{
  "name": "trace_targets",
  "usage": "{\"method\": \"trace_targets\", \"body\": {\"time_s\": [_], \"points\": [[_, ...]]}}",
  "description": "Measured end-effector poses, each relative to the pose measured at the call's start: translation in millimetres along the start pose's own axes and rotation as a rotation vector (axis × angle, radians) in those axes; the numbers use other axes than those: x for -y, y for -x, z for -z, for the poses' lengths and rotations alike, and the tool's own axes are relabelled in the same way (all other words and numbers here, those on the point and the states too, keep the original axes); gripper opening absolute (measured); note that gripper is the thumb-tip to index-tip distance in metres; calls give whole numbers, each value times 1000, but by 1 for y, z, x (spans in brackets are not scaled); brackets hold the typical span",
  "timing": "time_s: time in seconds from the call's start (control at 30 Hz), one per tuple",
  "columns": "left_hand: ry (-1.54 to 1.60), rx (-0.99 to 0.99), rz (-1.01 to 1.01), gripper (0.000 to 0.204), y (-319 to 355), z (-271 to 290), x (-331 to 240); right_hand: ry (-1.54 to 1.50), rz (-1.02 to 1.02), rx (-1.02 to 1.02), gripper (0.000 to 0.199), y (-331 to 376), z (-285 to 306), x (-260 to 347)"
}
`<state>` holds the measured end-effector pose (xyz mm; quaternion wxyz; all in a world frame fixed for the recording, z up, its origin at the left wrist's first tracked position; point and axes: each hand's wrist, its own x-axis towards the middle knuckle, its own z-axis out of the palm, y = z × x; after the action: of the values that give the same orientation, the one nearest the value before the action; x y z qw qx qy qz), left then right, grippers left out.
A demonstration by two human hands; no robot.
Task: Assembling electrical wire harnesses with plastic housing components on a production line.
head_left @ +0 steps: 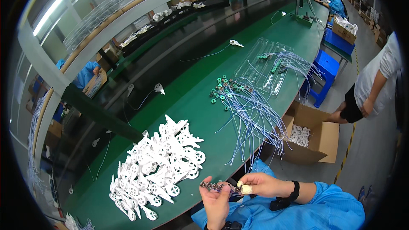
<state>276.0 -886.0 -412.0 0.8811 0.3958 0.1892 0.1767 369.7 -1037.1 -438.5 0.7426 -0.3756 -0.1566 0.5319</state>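
My left hand [216, 204] is closed around a row of small dark round parts [211, 185], which lies along its fingers near the table's front edge. Thin bluish wires seem to trail from the row. My right hand [265, 185], with a pale yellow finger cover [246, 189] on one fingertip, pinches a similar small dark round part [238, 186] at the row's right end. To the left of my hands is a large heap of white plastic housings [157, 166], each with a spoked round end. Beyond my hands lies a bundle of blue-white wires [251, 119] with small green round ends.
A clear plastic tray [266, 66] with more wired parts lies farther along the green table [204, 132]. Single wired white pieces rest on the dark conveyor [170, 55]. An open cardboard box [313, 134] and a blue stool [323, 76] stand at right, near a standing person [377, 76].
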Motion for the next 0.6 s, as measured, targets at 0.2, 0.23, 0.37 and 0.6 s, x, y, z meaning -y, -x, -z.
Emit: {"method": "trace_targets", "body": {"time_s": [0.2, 0.23, 0.37, 0.6], "points": [[-91, -64, -30, 62, 5, -7, 0, 141, -15, -134, 21, 2, -10, 5], [-137, -44, -39, 62, 5, -12, -3, 159, 15, -131, 20, 2, -9, 4], [-179, 26, 1, 63, 3, -11, -5, 150, 116, -89, 18, 3, -9, 3], [-2, 114, 127, 62, 0, -4, 3, 227, 140, -54, 18, 6, 1, 2]]}}
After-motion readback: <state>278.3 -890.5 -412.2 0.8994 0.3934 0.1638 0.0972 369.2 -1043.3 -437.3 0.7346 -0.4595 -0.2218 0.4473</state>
